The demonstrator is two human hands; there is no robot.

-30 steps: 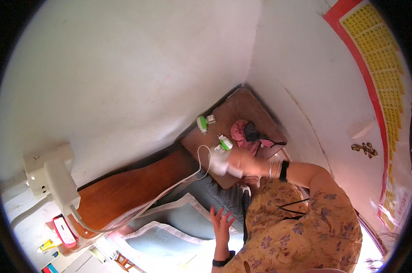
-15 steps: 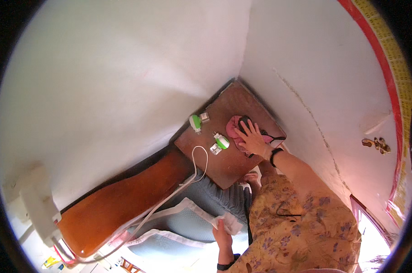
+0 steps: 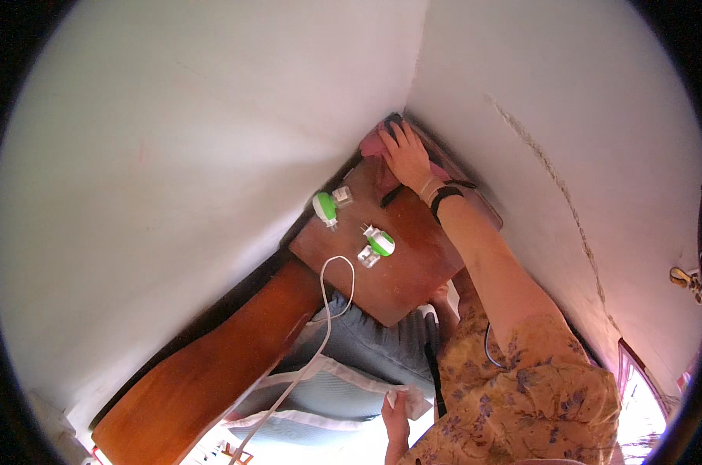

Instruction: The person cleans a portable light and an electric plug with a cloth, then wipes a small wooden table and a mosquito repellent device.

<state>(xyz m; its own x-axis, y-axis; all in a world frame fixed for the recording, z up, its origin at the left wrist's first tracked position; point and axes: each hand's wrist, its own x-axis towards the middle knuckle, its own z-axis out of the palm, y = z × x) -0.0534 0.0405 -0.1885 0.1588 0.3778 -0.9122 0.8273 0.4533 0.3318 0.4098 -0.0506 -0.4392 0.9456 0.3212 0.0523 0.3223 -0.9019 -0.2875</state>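
Note:
At the far corner of the brown tabletop (image 3: 424, 256), my right hand (image 3: 407, 159) presses on a crumpled pink cloth (image 3: 374, 143) with black parts. Its fingers bend over a black part of it, and black straps trail toward the right edge. Lower down, my left hand (image 3: 396, 415) is closed on a crumpled whitish piece (image 3: 419, 404), perhaps tissue or thin plastic. Two green-and-white plug-in devices lie on the tabletop: one (image 3: 325, 209) by the left edge, the other (image 3: 381, 242) near the middle. Each has a small clear part beside it.
White walls (image 3: 234, 116) meet behind the table corner. An orange-brown wooden board (image 3: 211, 364) runs off to the left. A white cable (image 3: 320, 349) loops over the table's left edge. Below lies grey-blue quilted fabric (image 3: 312, 387) with pale edging; a person's bare foot or hand shows under the tabletop.
My right hand has slid the pink cloth from the table's right side to the far corner. My left hand still grips the whitish piece. The view has shifted slightly.

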